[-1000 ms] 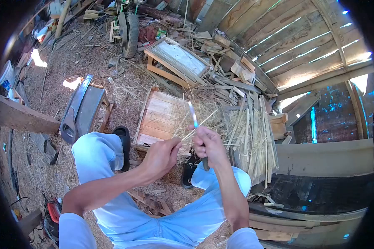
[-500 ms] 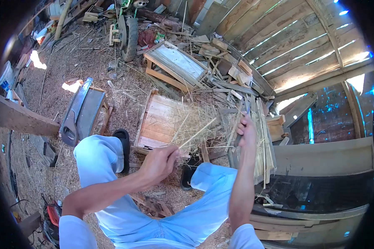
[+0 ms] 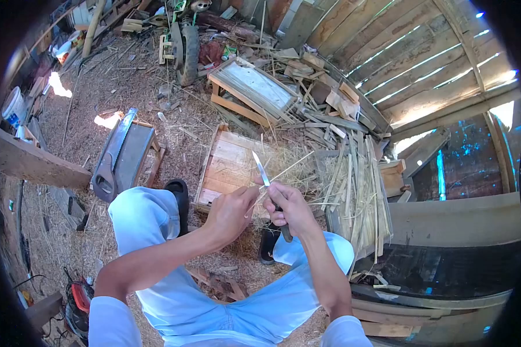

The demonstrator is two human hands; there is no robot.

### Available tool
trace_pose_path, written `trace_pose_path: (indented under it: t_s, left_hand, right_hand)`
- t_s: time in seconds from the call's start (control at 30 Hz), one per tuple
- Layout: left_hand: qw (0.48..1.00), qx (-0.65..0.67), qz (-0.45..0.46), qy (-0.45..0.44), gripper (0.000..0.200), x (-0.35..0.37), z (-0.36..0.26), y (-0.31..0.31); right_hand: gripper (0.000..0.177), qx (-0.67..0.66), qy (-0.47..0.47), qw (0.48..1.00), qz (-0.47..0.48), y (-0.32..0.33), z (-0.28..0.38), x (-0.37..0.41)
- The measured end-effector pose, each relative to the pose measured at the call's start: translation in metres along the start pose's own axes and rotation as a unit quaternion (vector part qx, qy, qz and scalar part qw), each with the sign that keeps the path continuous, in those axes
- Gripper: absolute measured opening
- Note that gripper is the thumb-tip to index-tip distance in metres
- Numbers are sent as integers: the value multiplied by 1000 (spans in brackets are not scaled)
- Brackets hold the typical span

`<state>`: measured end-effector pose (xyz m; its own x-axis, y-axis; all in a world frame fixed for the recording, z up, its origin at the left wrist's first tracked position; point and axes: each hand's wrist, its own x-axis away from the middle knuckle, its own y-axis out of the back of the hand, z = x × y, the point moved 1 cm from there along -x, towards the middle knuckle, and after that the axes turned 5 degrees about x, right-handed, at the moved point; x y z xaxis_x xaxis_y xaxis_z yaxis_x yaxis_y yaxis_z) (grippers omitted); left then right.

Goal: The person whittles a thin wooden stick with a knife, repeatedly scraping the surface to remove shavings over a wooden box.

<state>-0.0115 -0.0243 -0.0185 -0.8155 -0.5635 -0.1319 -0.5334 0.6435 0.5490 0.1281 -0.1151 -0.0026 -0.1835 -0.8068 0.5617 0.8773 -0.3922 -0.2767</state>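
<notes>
A knife (image 3: 261,169) with a pale blade and dark handle is held in my right hand (image 3: 293,209), its tip pointing up and away. Just to the left, my left hand (image 3: 231,213) is closed on a thin wooden strip (image 3: 290,166), which slants up to the right past the blade. Both hands are close together over my lap. Beyond them, curly shavings (image 3: 283,168) cover the right part of a shallow wooden box (image 3: 228,163). Long thin strips (image 3: 362,191) lie in a pile on the right.
A handsaw (image 3: 114,156) rests on a small bench (image 3: 134,151) at the left. Another wooden frame (image 3: 252,87) and scrap wood (image 3: 330,98) lie ahead. A wheel (image 3: 188,55) stands behind. A wooden post (image 3: 37,162) juts in from the left.
My right hand has come from the strip pile on the right to beside my left hand, bringing the knife with it. The view has shifted slightly.
</notes>
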Motion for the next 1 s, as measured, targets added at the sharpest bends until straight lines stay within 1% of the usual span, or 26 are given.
trace_pose_path:
  t_s: [0.07, 0.17, 0.23, 0.3, 0.47, 0.53, 0.77, 0.87, 0.93, 1.0]
  left_hand:
    - [1000, -19, 24, -1, 18, 1, -2, -1]
    - [1000, -13, 15, -5, 18, 1, -5, -6]
    - [1000, 13, -12, 4, 15, 1, -6, -9]
    - [1000, 3, -2, -2, 15, 1, -9, -10]
    - [999, -28, 17, -6, 14, -1, -11, -9]
    - [999, -39, 22, -8, 13, -1, -10, -10]
    - [1000, -28, 11, -1, 10, 0, -10, -8]
    - [1000, -19, 9, -2, 10, 1, -10, -7]
    - [999, -32, 23, 1, 11, 1, -8, -7]
    - [999, -34, 23, -1, 11, 2, -7, -6]
  right_hand:
    - [35, 17, 5, 1000, 8, 2, -3, 2]
    - [32, -13, 17, 1000, -7, 9, -2, 2]
    - [31, -16, 34, 999, -20, 21, 2, -1]
    - [34, -34, 46, 997, -44, 33, 6, 0]
    - [33, -39, 43, 997, -51, 39, 11, 1]
    - [33, -44, 23, 998, -49, 41, 14, -1]
    - [32, -37, 35, 996, -68, 58, 20, -9]
    - [31, -33, 37, 996, -77, 59, 25, -11]
    - [24, -28, 38, 992, -118, 65, 27, -14]
    - [21, -40, 39, 991, -125, 71, 26, -19]
